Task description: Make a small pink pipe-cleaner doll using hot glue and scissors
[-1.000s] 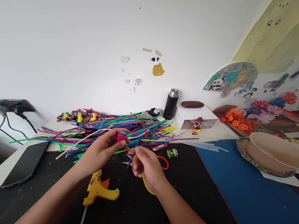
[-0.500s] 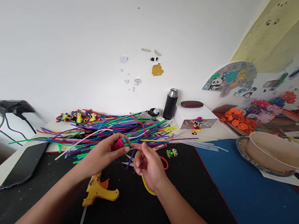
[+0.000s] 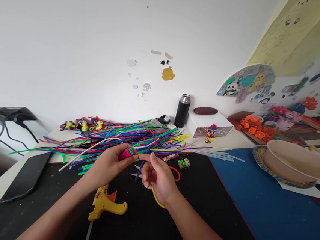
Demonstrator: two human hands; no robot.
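Beyond the glue gun [image 3: 108, 206], the left hand [image 3: 107, 166] clasps a pink roll [image 3: 124, 154], its axis slanting toward the right hand [image 3: 160, 177]. That one's grip I can't tell.

A matt, fuzzy-looking finish is shown by the pink coil [image 3: 124, 154] and by the coloured stems [image 3: 130, 134]. The yellow glue gun [image 3: 109, 205] is made of smooth plastic, speckled with rough-looking dark marks. Bright metal is seen in the blades of the scissors [image 3: 156, 200], plastic in their handles. A glossy face is presented by the black slab [image 3: 27, 177], a matt one by the black mat [image 3: 211, 206]. The flask [image 3: 182, 113] is coated in matt black, its neck finished in shiny metal.
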